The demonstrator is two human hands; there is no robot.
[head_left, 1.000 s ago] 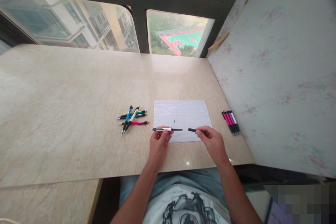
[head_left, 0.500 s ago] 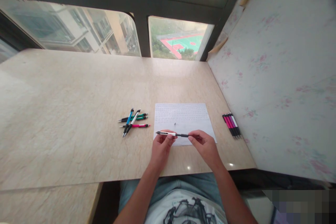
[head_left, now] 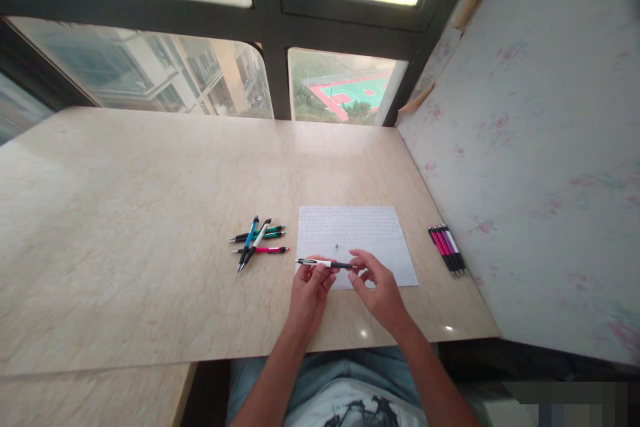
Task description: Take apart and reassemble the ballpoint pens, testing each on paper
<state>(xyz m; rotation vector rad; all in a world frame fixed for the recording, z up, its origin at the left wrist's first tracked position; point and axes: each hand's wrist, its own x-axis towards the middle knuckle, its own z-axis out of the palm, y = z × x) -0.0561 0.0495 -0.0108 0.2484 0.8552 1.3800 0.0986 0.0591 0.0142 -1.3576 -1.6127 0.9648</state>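
Observation:
My left hand (head_left: 311,290) is closed around a white and black pen (head_left: 323,263), thumb on top of the barrel. The pen lies level above the lower half of a lined, handwritten sheet of paper (head_left: 370,230). At its black grip end is my right hand (head_left: 377,287), thumb and fingers apart around the tip; whether a fingertip touches it is hard to see. A tiny dark metallic piece (head_left: 337,246) rests on the paper, just beyond the pen.
To the left, several crossed pens (head_left: 257,240) in blue, white, green and pink lie in a loose pile. A neat row of pink, purple and white pens (head_left: 447,250) lies by the papered wall (head_left: 550,167). Behind the marble-patterned desktop (head_left: 150,213) stands a dark window frame (head_left: 280,80).
My right fingers have parted from their pinch on the pen's grip end. The black grip now sits closer against the white barrel. The view has tipped up slightly.

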